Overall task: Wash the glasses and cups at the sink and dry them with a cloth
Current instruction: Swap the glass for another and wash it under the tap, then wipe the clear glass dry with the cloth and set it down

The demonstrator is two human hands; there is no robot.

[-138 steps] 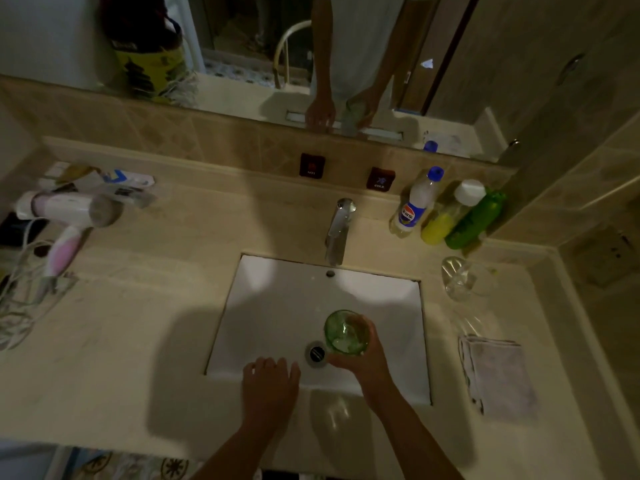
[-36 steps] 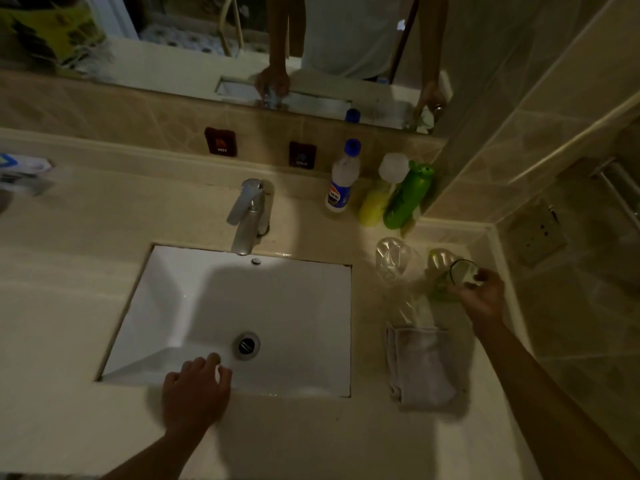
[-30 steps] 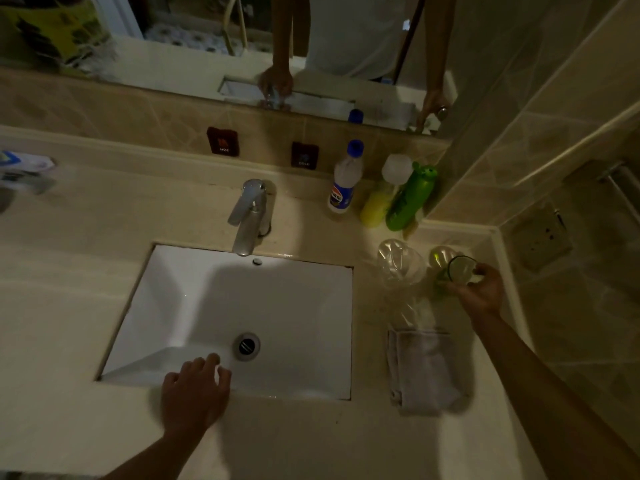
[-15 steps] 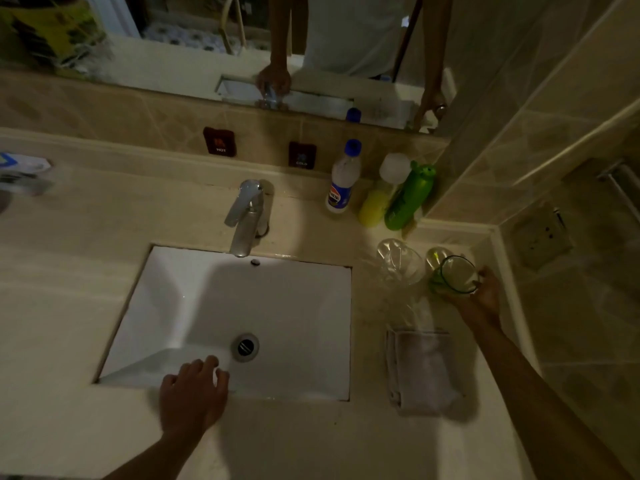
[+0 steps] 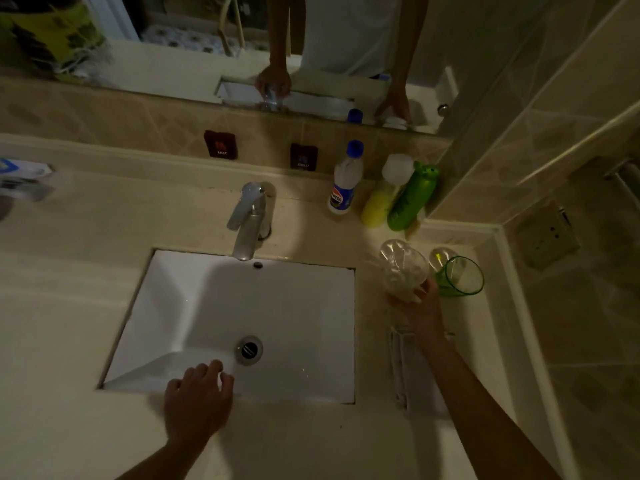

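A green glass (image 5: 462,277) stands upright on the counter at the right, near the wall. Just left of it a clear glass (image 5: 401,270) is tilted, and my right hand (image 5: 420,308) grips its lower part. A folded pale cloth (image 5: 403,368) lies on the counter under my right forearm, partly hidden by it. My left hand (image 5: 197,398) rests flat on the front rim of the white sink (image 5: 304,306), fingers loosely apart, holding nothing. The chrome tap (image 5: 249,221) stands behind the basin with no water running.
Three bottles stand by the back wall: white with blue cap (image 5: 344,180), yellow (image 5: 382,197), green (image 5: 412,197). A mirror (image 5: 207,36) runs above the splashback. Tubes (image 5: 24,174) lie at the far left. The tiled side wall (image 5: 571,168) closes the right.
My right hand has let go of the green glass, which now stands on the counter, and has moved left to take hold of the clear glass. My left hand stayed on the sink rim.
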